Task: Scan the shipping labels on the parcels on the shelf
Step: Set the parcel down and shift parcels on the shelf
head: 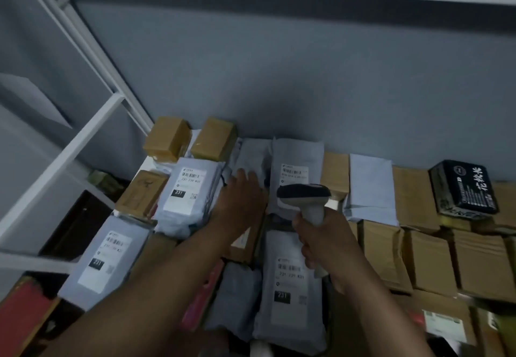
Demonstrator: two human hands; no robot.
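A: Two hands in view. Left hand, fingers straight and spread, flat on an unlabelled grey mailer at the back of the shelf. Right hand, fingers curled round the handle of one barcode scanner, scanner head towards the back wall.

B: Labelled parcels, counted?

A: Four grey mailers with white labels facing up: back-centre mailer, just right of the left hand, partly hidden by the scanner head; mid-left mailer, marked 231; front-left mailer, marked 231; front-centre mailer, marked 231, its label edge under the right hand. One further label at the lower right, on a brown box, text too blurred to read.

B: Other parcels?

A: Three small tape-wrapped brown boxes at the back left: two side by side, one in front. One pale mailer, no label showing, right of the scanner. One black packet with white characters, atop cardboard boxes packed close along the right; exact number there not clear.

B: Obstructions?

A: Both forearms across the middle, covering the parcels beneath. White shelf frame slanting at left.

B: Containers?

A: All parcels sealed; contents not visible.
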